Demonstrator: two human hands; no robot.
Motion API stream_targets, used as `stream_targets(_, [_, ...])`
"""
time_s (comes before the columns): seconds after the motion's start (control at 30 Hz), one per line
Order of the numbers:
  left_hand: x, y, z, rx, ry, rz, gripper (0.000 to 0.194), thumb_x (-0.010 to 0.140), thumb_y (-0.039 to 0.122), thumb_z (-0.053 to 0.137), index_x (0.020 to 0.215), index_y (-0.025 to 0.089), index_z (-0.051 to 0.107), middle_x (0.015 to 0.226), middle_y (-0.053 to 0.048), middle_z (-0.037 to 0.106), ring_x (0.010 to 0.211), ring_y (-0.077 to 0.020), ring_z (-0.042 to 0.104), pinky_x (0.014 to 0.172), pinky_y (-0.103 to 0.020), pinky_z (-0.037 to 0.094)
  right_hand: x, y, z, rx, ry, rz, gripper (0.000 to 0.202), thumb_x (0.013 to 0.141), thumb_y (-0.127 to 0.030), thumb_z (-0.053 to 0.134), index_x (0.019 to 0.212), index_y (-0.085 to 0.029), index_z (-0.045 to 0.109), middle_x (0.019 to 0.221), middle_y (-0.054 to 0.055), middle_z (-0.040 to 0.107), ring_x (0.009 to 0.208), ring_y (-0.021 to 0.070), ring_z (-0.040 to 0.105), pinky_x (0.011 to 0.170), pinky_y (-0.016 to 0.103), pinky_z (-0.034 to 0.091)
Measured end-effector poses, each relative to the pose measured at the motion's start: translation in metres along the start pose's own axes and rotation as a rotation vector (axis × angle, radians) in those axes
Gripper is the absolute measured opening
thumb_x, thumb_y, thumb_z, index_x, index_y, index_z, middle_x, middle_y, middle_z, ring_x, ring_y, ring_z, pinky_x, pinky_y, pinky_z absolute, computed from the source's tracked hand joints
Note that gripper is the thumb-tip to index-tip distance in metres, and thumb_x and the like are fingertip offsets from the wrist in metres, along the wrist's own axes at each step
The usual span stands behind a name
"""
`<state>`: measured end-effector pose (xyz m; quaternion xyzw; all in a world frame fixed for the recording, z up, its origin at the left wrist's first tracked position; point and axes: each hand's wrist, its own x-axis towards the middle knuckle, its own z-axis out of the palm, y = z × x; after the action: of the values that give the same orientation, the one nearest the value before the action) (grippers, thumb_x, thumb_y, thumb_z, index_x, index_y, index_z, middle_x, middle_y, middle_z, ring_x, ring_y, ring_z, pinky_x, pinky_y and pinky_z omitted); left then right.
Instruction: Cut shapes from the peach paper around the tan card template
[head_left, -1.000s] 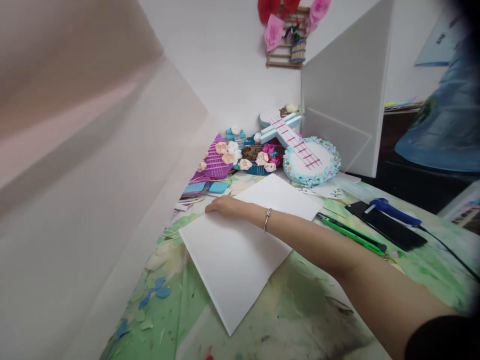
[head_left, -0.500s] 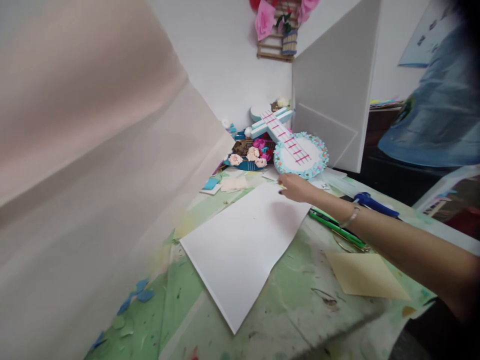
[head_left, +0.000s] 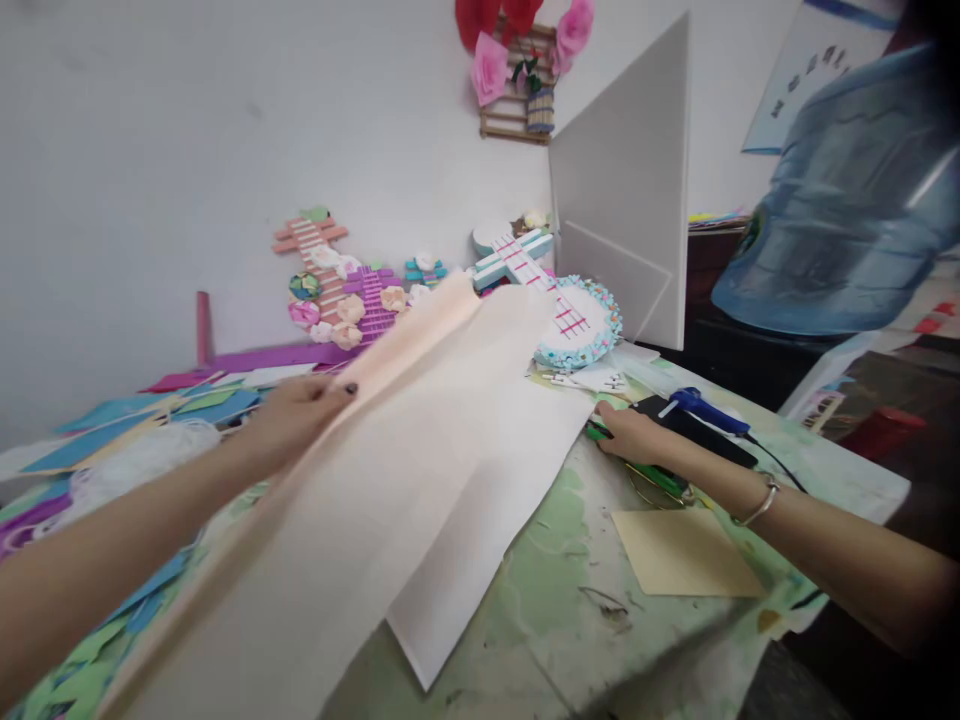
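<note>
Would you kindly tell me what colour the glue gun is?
The glue gun is blue, best seen in the head view.

**One head camera, facing forward and down**

You wear it above and behind your left hand (head_left: 304,415) and right hand (head_left: 626,435), near enough that your forearms (head_left: 135,545) enter from either side. It looks across the table (head_left: 544,600) to the wall (head_left: 187,150) beyond your grip. The sheet (head_left: 360,500) in your left grip runs out through the bottom edge.

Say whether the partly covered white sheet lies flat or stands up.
Flat: the white sheet lies along the green tabletop, partly hidden by the peach sheet.
</note>
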<state>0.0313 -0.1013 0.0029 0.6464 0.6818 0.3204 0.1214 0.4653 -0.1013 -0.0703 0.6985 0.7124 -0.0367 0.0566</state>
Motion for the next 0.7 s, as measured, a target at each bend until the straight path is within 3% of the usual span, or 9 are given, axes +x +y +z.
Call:
stream_targets(0.1, [0.013,0.01,0.052,0.082,-0.174,0.065,0.027,0.09,0.038,0.059,0.087,0.012,0.064,0.082,0.0,0.063,0.076,-0.0168,0.062,0.069,-0.031,0.051,0.002,0.007,-0.006,0.003,0.018,0.041,0.039,0.085,-0.023,0.051,0.119,-0.005,0.049,0.107,0.024,0.064,0.097,0.0323,0.064,0.071,0.032,0.044])
stream_targets(0.27, [0.028,0.018,0.115,0.161,-0.269,0.125,0.03,0.092,0.039,0.057,0.107,0.013,0.06,0.104,-0.004,0.062,0.09,-0.021,0.063,0.078,-0.038,0.054,0.001,0.023,-0.022,0.027,0.041,0.118,0.022,0.086,-0.021,0.05,0.098,-0.007,0.06,0.107,0.025,0.063,0.095,0.0319,0.065,0.069,0.032,0.046])
stream_targets(0.5, [0.038,0.032,0.151,0.184,-0.322,0.19,0.03,0.092,0.037,0.057,0.112,0.015,0.059,0.111,-0.006,0.061,0.095,-0.0222,0.061,0.081,-0.04,0.053,-0.01,0.033,-0.03,0.136,-0.004,0.162,0.015,0.087,-0.018,0.048,0.094,-0.009,0.057,0.093,0.019,0.067,0.055,0.0179,0.065,0.052,0.027,0.045])
stream_targets(0.7, [0.043,0.041,0.166,0.154,-0.376,0.206,0.031,0.092,0.036,0.057,0.114,0.015,0.058,0.113,-0.007,0.06,0.097,-0.0219,0.061,0.083,-0.041,0.052,-0.011,0.023,-0.026,0.226,0.011,0.113,0.01,0.087,-0.019,0.049,0.094,-0.012,0.054,0.101,0.017,0.065,0.048,0.0123,0.061,0.048,0.024,0.043])
